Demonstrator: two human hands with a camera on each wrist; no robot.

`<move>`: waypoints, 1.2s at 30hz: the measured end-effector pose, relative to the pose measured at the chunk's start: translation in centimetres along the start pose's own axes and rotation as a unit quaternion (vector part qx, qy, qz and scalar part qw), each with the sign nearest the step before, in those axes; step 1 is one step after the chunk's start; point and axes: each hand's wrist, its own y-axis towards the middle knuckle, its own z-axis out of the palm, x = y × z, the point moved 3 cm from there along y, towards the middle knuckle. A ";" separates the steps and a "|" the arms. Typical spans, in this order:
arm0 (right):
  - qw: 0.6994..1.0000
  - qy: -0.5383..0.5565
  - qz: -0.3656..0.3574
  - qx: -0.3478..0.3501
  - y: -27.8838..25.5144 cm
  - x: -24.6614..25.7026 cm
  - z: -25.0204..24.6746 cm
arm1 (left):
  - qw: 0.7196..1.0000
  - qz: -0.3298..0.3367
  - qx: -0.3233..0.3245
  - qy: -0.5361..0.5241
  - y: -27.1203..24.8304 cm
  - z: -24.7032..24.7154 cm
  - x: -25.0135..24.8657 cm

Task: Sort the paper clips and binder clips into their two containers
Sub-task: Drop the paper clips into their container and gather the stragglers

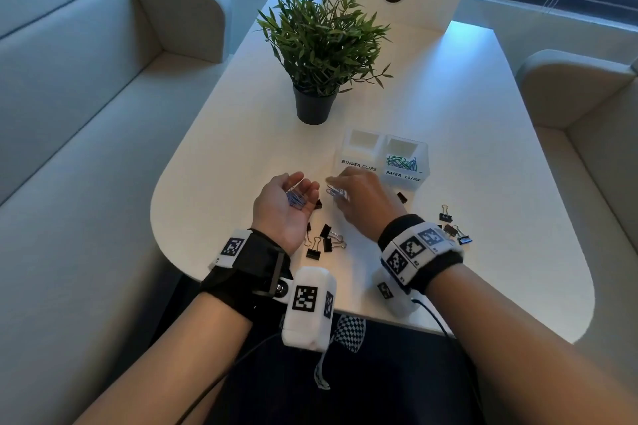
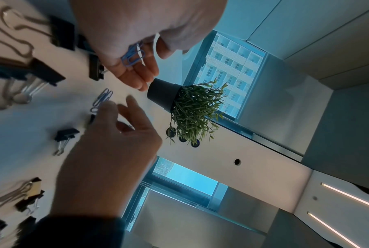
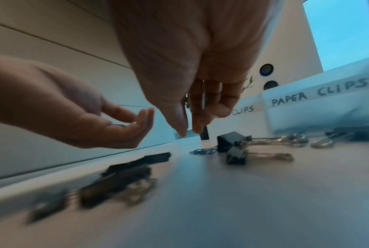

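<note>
Blue wire paper clips (image 1: 334,191) lie on the white table (image 1: 466,148) under the open, empty right hand (image 1: 366,205); more rest in the loosely cupped left hand (image 1: 278,217). Tilting that palm risks spilling them among the black binder clips (image 1: 326,242).

Right hand (image 3: 190,58) hangs beside upturned left hand (image 3: 73,114), fingertips (image 3: 180,129) seemingly empty, over binder clips (image 3: 230,142)

Head view looks down at the table (image 1: 448,148); 2 wrist views skim it closely, sharing binder clips (image 1: 326,244).
</note>
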 end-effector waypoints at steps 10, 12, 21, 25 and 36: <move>0.995 -0.062 0.052 0.060 2.3 -0.1 0.6 | 1.000 0.000 -0.003 0.008 0.1 -0.1 0.2; 0.994 -0.060 0.054 0.075 2.3 0.1 0.6 | 1.000 0.000 -0.003 0.009 0.1 -0.1 0.3; 0.987 0.015 0.098 0.124 1.1 0.0 0.9 | 1.000 -0.007 -0.005 0.007 0.0 -0.2 0.5; 0.988 0.026 0.094 0.116 0.8 0.0 0.9 | 1.000 -0.004 -0.008 0.007 -0.1 -0.2 0.5; 0.993 0.021 0.049 0.107 0.7 -0.4 -0.2 | 1.000 -0.004 -0.003 0.006 -0.5 0.1 0.6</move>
